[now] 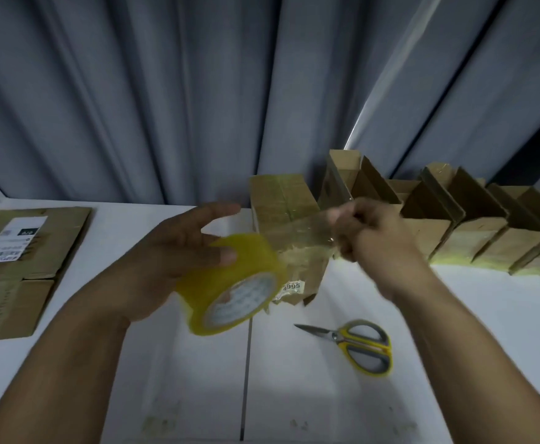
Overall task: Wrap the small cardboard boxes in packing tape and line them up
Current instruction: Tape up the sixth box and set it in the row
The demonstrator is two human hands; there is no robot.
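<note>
- The left hand (172, 254) is holding the yellow tape roll (230, 283) above the bench (294, 405). Its thumb is lying across the roll's outer face and its fingers (217, 210) are reaching out behind the roll.
- A clear strip of tape (300, 230) is stretching from the roll rightward to the right hand (374, 241).
- The right hand is appearing blurred. Its fingers (347, 248) are curling in and pinching the strip's free end.
- The cardboard box (281, 200) is lying on the bench directly behind and beneath the stretched strip, between the two hands. Its surface is showing a glossy tape sheen, and a small numbered sticker is showing on its near end, just beside the roll.
- The row of boxes (473, 232) is standing side by side along the far right of the bench, starting just beside the cardboard box, with brown flaps rising upward.
- The scissors (358, 344), with yellow and grey handles, are lying closed on the bench nearer the camera, below the right hand, blades pointing left.
- A flattened carton (38, 283) bearing a white label (12, 240) is lying at the bench's left edge, well apart from the hands.
- A grey pleated curtain (166, 91) is hanging behind the bench.
</note>
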